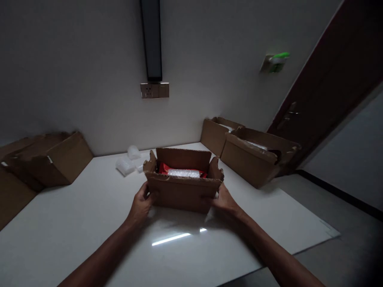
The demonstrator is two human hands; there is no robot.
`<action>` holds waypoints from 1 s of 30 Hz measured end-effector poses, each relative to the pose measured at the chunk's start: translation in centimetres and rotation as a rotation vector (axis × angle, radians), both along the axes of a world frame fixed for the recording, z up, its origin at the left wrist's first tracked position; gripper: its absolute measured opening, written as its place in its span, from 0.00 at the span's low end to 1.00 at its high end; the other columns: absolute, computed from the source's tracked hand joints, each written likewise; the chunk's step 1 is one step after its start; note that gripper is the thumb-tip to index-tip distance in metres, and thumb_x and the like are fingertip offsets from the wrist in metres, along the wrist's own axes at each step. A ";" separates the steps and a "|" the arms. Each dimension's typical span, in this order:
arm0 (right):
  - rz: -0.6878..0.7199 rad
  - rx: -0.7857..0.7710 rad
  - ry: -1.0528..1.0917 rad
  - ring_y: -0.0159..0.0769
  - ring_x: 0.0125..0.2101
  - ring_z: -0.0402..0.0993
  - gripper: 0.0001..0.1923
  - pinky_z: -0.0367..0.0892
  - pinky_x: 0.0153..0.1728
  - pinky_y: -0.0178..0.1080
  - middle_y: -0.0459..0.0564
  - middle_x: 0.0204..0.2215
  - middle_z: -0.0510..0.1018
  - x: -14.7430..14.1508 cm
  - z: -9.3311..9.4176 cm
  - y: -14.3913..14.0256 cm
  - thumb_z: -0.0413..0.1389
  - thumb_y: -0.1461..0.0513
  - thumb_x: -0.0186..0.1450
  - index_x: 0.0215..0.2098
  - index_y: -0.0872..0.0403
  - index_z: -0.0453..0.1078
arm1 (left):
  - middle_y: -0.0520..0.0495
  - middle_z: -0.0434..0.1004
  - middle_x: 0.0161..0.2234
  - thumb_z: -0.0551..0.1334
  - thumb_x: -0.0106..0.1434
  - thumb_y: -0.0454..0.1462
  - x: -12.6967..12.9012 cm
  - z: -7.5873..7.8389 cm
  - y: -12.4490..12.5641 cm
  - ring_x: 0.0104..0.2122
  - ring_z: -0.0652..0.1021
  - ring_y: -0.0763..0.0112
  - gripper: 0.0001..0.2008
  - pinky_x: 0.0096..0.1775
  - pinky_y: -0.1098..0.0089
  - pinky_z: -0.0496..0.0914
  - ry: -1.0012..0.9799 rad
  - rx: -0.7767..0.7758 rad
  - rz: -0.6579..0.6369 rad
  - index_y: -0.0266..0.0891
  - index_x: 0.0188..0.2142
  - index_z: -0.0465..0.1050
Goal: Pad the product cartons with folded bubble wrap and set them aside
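Observation:
Between my two hands is an open-topped cardboard box [182, 195], gripped at its left and right ends over the white table. My left hand [143, 203] holds the left end, thumb on the front face. On the other end, my right hand [224, 199] grips the lower right corner, with its thumb also on the front. Inside the box lie a bubble-wrapped item [183, 173] and a red packet [164, 168] behind it. The fingers on the box's far sides are hidden. Whether the box's base touches the table, I cannot tell.
Bubble-wrapped pieces [125, 165] lie behind the box to the left. Two more cardboard boxes with white contents, one of them nearer [251, 161], stand at the right. Open boxes [68, 159] fill the left side. The white table [98, 207] meets the wall at the back.

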State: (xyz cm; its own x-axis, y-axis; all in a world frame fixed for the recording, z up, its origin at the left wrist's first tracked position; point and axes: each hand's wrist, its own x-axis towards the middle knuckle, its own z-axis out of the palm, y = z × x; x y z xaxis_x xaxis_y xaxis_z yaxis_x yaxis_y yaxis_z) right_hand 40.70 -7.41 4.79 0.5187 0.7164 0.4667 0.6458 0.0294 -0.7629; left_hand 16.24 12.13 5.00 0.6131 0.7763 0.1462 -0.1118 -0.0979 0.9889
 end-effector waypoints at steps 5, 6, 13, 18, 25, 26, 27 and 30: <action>-0.229 0.104 -0.001 0.50 0.54 0.68 0.59 0.70 0.49 0.50 0.60 0.60 0.66 3.7 -0.1 2.2 0.67 0.47 0.51 0.71 0.50 0.42 | 0.35 0.75 0.55 0.66 0.59 0.47 8.7 -2.4 2.0 0.56 0.74 0.53 0.27 0.58 0.54 0.67 0.060 0.017 0.065 0.37 0.55 0.70; -0.296 0.125 -0.033 0.51 0.55 0.67 0.58 0.69 0.51 0.52 0.60 0.61 0.65 4.8 0.1 3.0 0.67 0.47 0.51 0.71 0.51 0.43 | 0.34 0.74 0.57 0.66 0.59 0.45 10.3 -2.8 2.0 0.57 0.74 0.52 0.27 0.59 0.53 0.66 0.072 0.041 0.058 0.37 0.56 0.69; -0.722 -0.066 -0.059 0.59 0.65 0.54 0.57 0.54 0.62 0.55 0.72 0.65 0.56 11.1 0.6 9.1 0.63 0.50 0.54 0.70 0.62 0.40 | 0.34 0.66 0.64 0.63 0.55 0.35 18.7 -4.3 0.8 0.64 0.66 0.52 0.34 0.65 0.53 0.57 0.128 0.326 -0.130 0.34 0.62 0.64; -0.751 -0.214 -0.026 0.61 0.60 0.62 0.45 0.58 0.58 0.55 0.73 0.59 0.64 11.4 -1.4 10.3 0.57 0.54 0.61 0.68 0.65 0.45 | 0.38 0.55 0.69 0.57 0.55 0.32 23.4 -4.2 3.0 0.69 0.57 0.58 0.40 0.69 0.57 0.51 0.161 0.483 -0.239 0.34 0.68 0.55; -0.749 -0.393 -0.055 0.59 0.60 0.62 0.38 0.57 0.58 0.52 0.73 0.60 0.64 11.0 -2.0 9.9 0.53 0.61 0.64 0.68 0.67 0.46 | 0.39 0.51 0.71 0.59 0.57 0.30 29.0 -3.9 4.7 0.70 0.53 0.54 0.41 0.69 0.56 0.48 0.253 0.670 -0.315 0.36 0.70 0.50; -0.752 -0.413 -0.059 0.59 0.60 0.62 0.38 0.57 0.58 0.52 0.72 0.60 0.64 10.9 -2.0 9.9 0.53 0.61 0.64 0.68 0.67 0.47 | 0.38 0.52 0.70 0.60 0.59 0.31 29.6 -3.8 4.8 0.69 0.55 0.52 0.39 0.69 0.55 0.49 0.262 0.695 -0.318 0.37 0.69 0.52; -0.754 -0.432 -0.063 0.58 0.60 0.62 0.37 0.56 0.58 0.51 0.72 0.60 0.64 10.9 -2.0 10.0 0.53 0.61 0.64 0.67 0.67 0.47 | 0.38 0.54 0.70 0.61 0.62 0.32 30.2 -3.7 4.9 0.68 0.57 0.51 0.35 0.68 0.52 0.52 0.269 0.719 -0.316 0.38 0.68 0.55; -0.758 -0.481 -0.080 0.57 0.60 0.61 0.34 0.56 0.59 0.50 0.72 0.60 0.64 10.8 -2.0 10.1 0.52 0.61 0.65 0.66 0.68 0.50 | 0.39 0.62 0.65 0.62 0.68 0.40 31.3 -3.2 5.1 0.62 0.67 0.51 0.24 0.61 0.45 0.63 0.296 0.785 -0.297 0.41 0.62 0.64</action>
